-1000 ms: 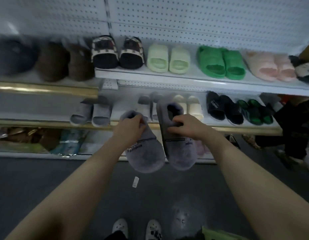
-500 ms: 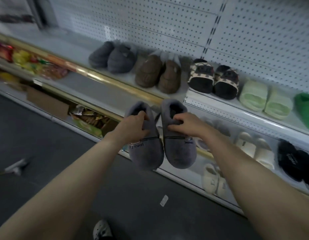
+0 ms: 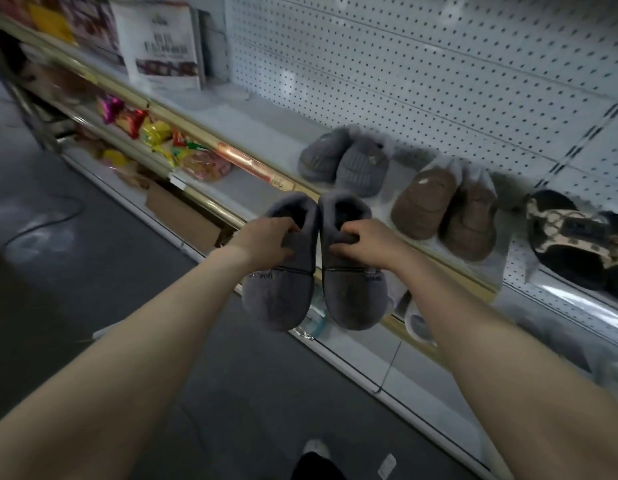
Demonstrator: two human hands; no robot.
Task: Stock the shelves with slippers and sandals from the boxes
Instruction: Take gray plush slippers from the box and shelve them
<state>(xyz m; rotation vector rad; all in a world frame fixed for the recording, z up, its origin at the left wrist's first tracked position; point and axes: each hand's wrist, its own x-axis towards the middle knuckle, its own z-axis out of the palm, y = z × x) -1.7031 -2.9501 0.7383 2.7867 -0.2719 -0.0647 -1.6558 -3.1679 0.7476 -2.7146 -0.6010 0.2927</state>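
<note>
Grey plush, one pair, closed-toe house slippers: left slipper [image 3: 278,271] and right slipper [image 3: 352,271], held side by side at centre frame, in the air in front of the upper shelf [image 3: 266,147], toes hanging toward the floor. The left hand [image 3: 266,239] has its fingers curled over the collar of the left slipper, and the right hand [image 3: 364,244] grips the collar of the right one in the same way. Step in hand, as judged: carrying the pair to its display spot, not yet set down. The next move likely calls for lowering both onto the bare stretch of shelf left of the grey knitted pair [image 3: 342,161], soles flat, toes to the aisle like the brown pair [image 3: 446,206] and the patterned slides [image 3: 574,233] at right of frame. Writing: a small stitched label on each held slipper's upper, too small to read; a printed white carton [image 3: 162,46] at upper left carries bold characters, blurred; a tag on the gold shelf rail [image 3: 259,168] is illegible. Snack packets [image 3: 151,133] at left show no readable brand.
</note>
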